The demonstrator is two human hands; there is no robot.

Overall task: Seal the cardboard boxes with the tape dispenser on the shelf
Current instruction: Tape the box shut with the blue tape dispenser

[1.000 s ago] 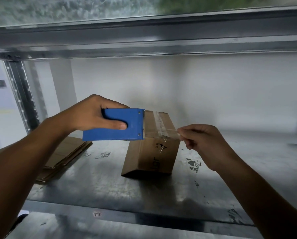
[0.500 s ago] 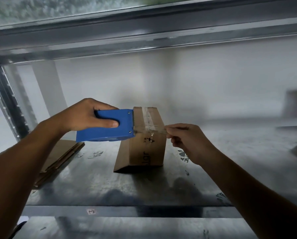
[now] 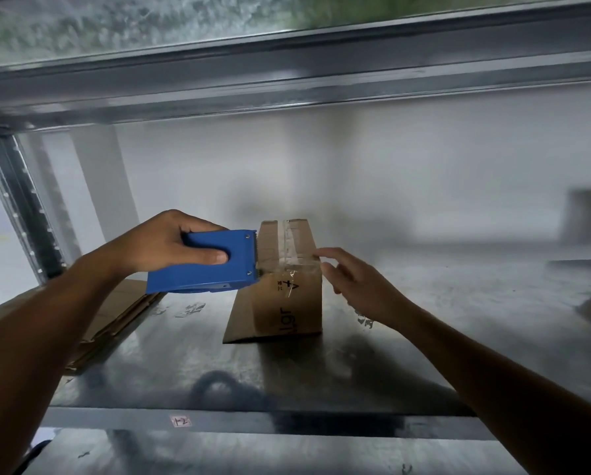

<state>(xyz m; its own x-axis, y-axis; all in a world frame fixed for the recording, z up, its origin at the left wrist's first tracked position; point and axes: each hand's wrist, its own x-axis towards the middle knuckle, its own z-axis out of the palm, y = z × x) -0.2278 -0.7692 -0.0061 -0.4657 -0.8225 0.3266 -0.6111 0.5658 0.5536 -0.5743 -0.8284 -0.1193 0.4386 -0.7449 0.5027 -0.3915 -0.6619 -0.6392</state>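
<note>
So the small cardboard box [image 3: 287, 296] sits upright near the middle of the metal shelf [image 3: 321, 378], with a strip of clear tape [image 3: 289, 240] already running down the seam on its top. The person's left hand [image 3: 160, 245] has its fingers wrapped tight round the blue tape dispenser [image 3: 205, 265], thumb along the near side. The dispenser is held just at the box's 9 o'clock, toothed edge right up against the top left corner. A bit of clear tape stretches from those teeth across the front top edge of the box.

The right hand [image 3: 359, 282] comes in from the box's 3 o'clock. It's loose and not gripping anything, fingers stretched out, with the fingertips [image 3: 321, 255] at the top right edge where the tape ends. Whether they actually press on it is hard to tell.

Other stuff: a pile of flattened cardboard [image 3: 116, 313] lies on the shelf at the box's 8 o'clock, partly hidden behind the left forearm and the dispenser. A perforated steel upright [image 3: 23, 207] stands at the frame's 9 o'clock, and the upper shelf beam [image 3: 287, 80] crosses at 12. A small label [image 3: 180, 421] is stuck on the front rail at 6 to 7 o'clock. Some blurry brownish shapes [image 3: 588, 214] sit far out at 3 o'clock, too smeared to name.
</note>
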